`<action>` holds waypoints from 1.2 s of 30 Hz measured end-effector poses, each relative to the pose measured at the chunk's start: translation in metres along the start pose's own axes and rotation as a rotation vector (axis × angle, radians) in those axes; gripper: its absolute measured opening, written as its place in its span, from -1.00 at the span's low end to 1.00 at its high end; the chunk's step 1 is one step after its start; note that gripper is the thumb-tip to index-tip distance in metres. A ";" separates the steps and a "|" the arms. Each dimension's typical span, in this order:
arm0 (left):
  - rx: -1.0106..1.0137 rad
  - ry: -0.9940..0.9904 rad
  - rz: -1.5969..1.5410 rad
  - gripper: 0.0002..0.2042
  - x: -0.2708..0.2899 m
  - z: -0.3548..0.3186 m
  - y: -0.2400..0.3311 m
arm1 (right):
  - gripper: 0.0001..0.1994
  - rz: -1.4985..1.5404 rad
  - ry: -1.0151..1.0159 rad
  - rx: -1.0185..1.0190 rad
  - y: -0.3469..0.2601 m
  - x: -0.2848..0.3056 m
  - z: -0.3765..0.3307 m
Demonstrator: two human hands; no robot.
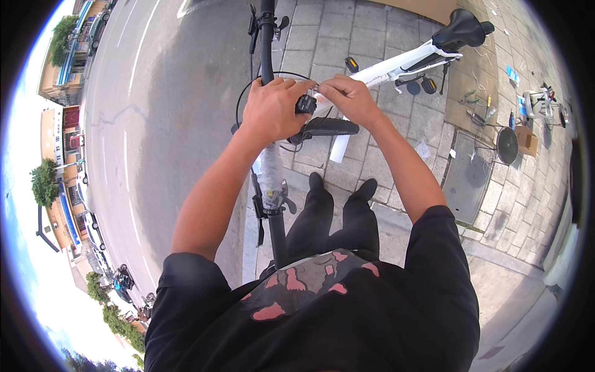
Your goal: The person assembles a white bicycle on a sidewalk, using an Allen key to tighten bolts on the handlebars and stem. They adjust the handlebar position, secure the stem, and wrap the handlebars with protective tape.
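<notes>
A white bicycle [396, 65] stands in front of me, its black handlebar [266, 49] running lengthwise through the view. Over the middle of the bar lies my left hand [273, 111], its closed fingers reaching to a thin black cable [292, 73] by the frame's head. Fingertips of my right hand [353, 99] pinch together at the same spot, meeting the left fingertips at the cable. A small black part [305, 104] sits under the left hand. Clear plastic wrap [270, 170] covers the near part of the bar, beside a brake lever [258, 201]. What lies between the fingertips is mostly hidden.
The black saddle [462, 30] and pedals [429, 85] extend to the right over the paving. Tools [476, 116], a round black stool seat [507, 146] and a cardboard box [527, 141] are farther right. A road [118, 155] with parked vehicles runs at left.
</notes>
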State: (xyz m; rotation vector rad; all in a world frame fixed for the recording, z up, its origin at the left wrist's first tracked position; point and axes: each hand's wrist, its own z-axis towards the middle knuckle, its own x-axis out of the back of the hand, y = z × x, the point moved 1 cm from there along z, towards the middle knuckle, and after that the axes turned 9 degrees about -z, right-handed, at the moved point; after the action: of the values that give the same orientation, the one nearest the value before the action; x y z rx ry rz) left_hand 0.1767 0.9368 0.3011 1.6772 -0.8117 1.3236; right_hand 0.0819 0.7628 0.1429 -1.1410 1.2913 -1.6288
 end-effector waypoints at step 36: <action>-0.033 0.040 -0.003 -0.36 -0.007 -0.002 -0.006 | -0.59 -1.147 -0.462 0.319 -0.105 0.047 0.028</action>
State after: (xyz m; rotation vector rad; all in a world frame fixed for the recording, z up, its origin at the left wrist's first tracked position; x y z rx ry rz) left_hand 0.1798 0.9415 0.2934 1.6204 -0.8028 1.3309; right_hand 0.0906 0.7324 0.2575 -2.0545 -0.0273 -2.0015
